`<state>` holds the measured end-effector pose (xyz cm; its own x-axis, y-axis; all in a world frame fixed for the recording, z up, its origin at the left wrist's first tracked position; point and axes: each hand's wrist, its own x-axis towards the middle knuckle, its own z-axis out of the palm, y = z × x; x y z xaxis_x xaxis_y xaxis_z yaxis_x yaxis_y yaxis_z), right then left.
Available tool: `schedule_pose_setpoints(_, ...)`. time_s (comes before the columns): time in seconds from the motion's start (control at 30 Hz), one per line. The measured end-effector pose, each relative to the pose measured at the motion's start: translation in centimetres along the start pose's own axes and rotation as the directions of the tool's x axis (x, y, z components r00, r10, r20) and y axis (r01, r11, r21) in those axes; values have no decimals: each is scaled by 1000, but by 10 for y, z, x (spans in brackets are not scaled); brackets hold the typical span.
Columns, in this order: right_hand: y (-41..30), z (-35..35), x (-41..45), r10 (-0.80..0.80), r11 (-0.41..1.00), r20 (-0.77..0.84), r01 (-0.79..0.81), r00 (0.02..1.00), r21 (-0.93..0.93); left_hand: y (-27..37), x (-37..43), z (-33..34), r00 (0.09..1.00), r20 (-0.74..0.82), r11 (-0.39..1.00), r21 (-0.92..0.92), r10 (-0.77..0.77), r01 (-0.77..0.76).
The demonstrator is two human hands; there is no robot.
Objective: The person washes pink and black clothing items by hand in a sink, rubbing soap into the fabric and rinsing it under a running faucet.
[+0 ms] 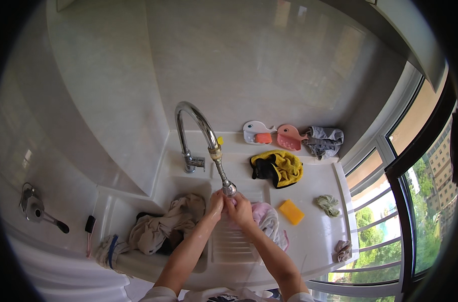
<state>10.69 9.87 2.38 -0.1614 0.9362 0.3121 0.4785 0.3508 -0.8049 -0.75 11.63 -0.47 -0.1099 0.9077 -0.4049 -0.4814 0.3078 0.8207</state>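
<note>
Under the spray head of the chrome faucet (194, 109), my left hand (216, 205) and my right hand (239, 209) meet, closed around a bit of pink fabric that mostly hides between them. The pink and white cloth (268, 222) lies beside my right hand on the ribbed washboard (230, 247). Left of my left arm, a beige garment (157, 228) with darker fabric fills the sink basin. Whether the cloth between my hands is joined to the pink and white one cannot be told.
On the counter at right lie a yellow and black cloth (285, 168), a yellow sponge (291, 212) and small crumpled cloths (328, 205). Whale-shaped soap dishes (289, 137) and a folded grey cloth (325, 141) stand behind. A brush (89, 230) rests at left; a window borders the right.
</note>
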Motion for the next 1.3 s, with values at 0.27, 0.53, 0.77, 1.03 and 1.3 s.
schedule_pose_setpoints(0.27, -14, -22, -3, 99, 965, 244, -33, 965, -261, 54, 52, -38, 832, -173, 776, 497, 527, -388)
schedule_pose_setpoints(0.53, -18, -89, -48, 13, 627, 277, 208, 961, -751, 57, 27, -59, 944, -165, 957, 102, 284, -270)
schedule_pose_setpoints(0.77, 16, -70, -54, 311, 708, 193, -92, 931, -701, -22, -60, -77, 920, 155, 734, 562, 361, -382)
schedule_pose_setpoints(1.03, -10, -82, -53, 112, 918, 116, -147, 987, 369, 16, -131, -71, 613, 624, 342, 510, 485, -789)
schedule_pose_setpoints(1.3, -115, -104, -74, 291, -103, 155, -131, 944, 986, -35, -137, 13, 552, 684, -52, 649, 477, -759)
